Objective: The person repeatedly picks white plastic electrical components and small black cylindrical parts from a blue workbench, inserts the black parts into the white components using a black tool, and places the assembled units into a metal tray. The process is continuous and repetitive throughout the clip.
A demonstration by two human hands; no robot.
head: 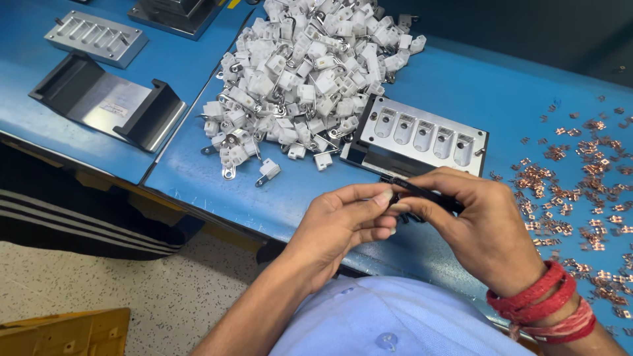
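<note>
Black tool (425, 192) in both hands above blue workbench (461, 92) beside speckled floor (151, 290)

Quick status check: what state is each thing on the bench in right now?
Left hand: pinching the dark tool's tip.
Right hand: gripping the dark tool.
Metal jig: flat, its pockets look empty.
White parts: loose heap.
Copper clips: scattered.
Second jig: lying apart, untouched.
</note>
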